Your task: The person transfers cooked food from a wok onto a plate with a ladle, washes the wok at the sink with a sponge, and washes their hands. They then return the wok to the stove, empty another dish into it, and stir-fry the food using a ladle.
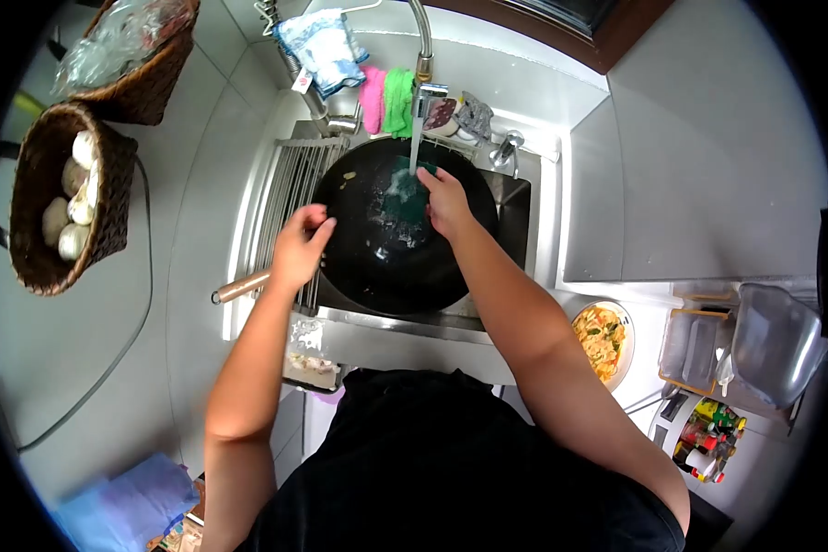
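- Tight kitchen corner here, pale tiled counter [189, 248] wrapped around a steel sink [547, 202].
- Right hand [448, 204] is pinched on the edge of a dark green pad [403, 198], which sits over the wok [414, 281], right below the tap [424, 69] with water running.
- Left hand [299, 247] looks empty, fingers half curled, thumb apart, just by the wok's left rim; can't tell if it's touching.
- Wok's in the sink, and its wooden handle [241, 287] slants out down-left, past the left wrist, so that hand's way nearer.
- Further out: rack [290, 184] left of the wok, garlic basket [115, 189] beyond, noodle-looking plate [627, 345] off right.
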